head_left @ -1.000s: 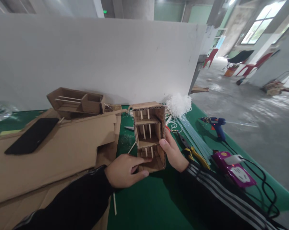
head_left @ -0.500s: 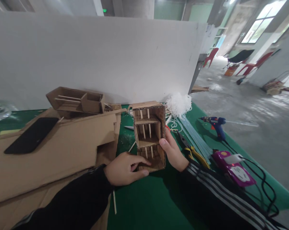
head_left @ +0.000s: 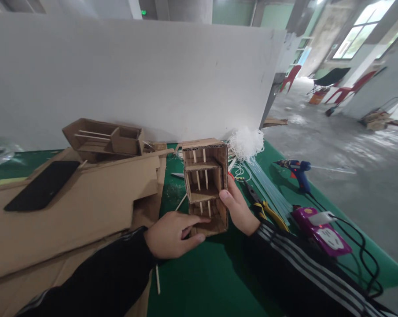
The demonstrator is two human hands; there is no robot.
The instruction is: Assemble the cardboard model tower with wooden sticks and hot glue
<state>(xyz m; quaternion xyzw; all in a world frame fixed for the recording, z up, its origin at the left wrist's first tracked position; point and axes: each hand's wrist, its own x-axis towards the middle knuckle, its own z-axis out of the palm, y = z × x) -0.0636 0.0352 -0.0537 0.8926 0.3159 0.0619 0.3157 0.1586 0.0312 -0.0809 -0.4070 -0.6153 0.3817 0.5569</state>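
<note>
A small cardboard shelf model [head_left: 205, 176] with three tiers and thin wooden sticks stands upright on the green table [head_left: 202, 281]. My right hand [head_left: 238, 209] grips its right side wall, thumb on the front edge. My left hand [head_left: 172, 233] pinches the bottom tier at its left front corner, index finger reaching into the opening. Both sleeves are black, the right one with white stripes.
Flat cardboard sheets [head_left: 73, 207] with a black phone [head_left: 42, 185] lie left. Another cardboard model [head_left: 103, 141] sits behind them. To the right lie pliers [head_left: 265, 207], clear glue sticks [head_left: 268, 187], a blue glue gun [head_left: 298, 171], a purple power strip [head_left: 321, 231], and white stringy waste [head_left: 247, 145]. A white board [head_left: 136, 79] stands behind.
My left index finger shifted slightly along the bottom tier's edge. The shelf model and my right hand have stayed in place.
</note>
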